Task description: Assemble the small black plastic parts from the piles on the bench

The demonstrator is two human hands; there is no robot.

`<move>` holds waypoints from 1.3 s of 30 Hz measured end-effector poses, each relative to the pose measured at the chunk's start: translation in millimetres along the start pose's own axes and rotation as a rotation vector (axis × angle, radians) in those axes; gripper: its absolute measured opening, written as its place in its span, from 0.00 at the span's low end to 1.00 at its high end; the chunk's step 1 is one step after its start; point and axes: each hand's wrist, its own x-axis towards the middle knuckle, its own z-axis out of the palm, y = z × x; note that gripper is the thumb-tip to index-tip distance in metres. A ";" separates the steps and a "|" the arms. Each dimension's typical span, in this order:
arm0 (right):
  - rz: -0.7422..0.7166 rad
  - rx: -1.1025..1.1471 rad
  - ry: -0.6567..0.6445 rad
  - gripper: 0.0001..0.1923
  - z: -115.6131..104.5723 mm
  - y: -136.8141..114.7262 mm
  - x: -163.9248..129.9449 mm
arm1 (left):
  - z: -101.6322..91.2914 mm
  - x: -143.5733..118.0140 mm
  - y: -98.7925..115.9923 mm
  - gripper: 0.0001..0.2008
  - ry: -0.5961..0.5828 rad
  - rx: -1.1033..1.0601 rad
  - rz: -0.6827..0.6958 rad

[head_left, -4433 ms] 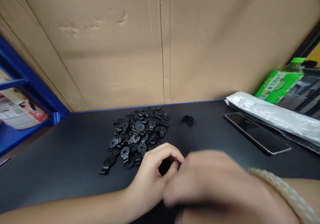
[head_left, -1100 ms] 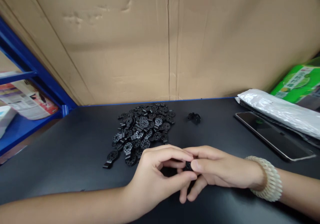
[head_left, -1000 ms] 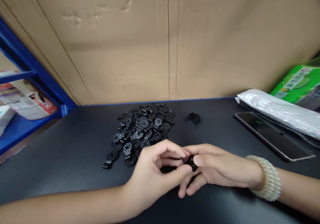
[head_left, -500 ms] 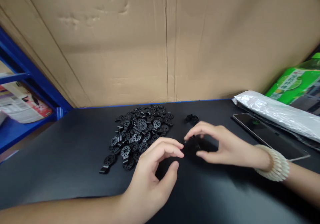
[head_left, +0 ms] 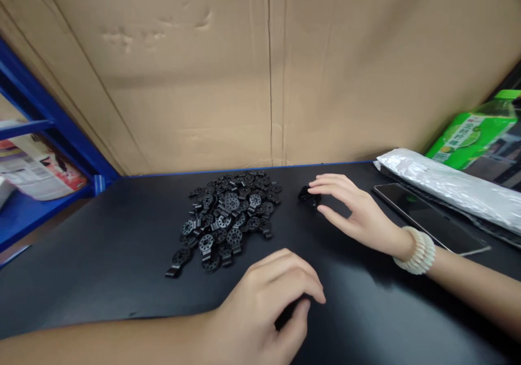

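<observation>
While the right hand [head_left: 358, 213] is stretched out: its fingertips are right at the small black parts [head_left: 306, 195] on the bench [head_left: 101, 256], off to the right of the big heap [head_left: 228, 213].
Right hand's grip: pretty loose, thumb hanging apart from the fingers with a clear gap. Can't tell if the tips actually touch anything or just sit above it.
Small black parts: bunched up and partly hidden behind the fingertips, so don't ask me how many or which way they face.
Fingertip tips: imo go light here. Little pieces like that would probably skid if pushed, so keep the palm raised, let just the tips do the work, and lift straight off so nothing drags.
Left hand [head_left: 264, 305]: down at the near side, fingers loosely curled, thumb tip a bit apart, nothing visible in it. The palm is hidden. Good parking spot I'd say, well apart from the right one.
Big heap: round discs full of holes, ridged tabs, lying every which way. I'd keep sleeves of air around it.
Stray piece [head_left: 178, 260]: just beside the heap's near left edge.
Bracelet [head_left: 417, 251]: on the right wrist, so keep that wrist up.
Phone [head_left: 431, 218]: lies just beyond the right forearm, worth watching the elbow.
</observation>
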 end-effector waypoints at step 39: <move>0.778 1.361 -0.386 0.09 22.8 -67.5 -7.8 | -0.4 -3.8 -7.9 0.13 0.350 -0.125 -0.260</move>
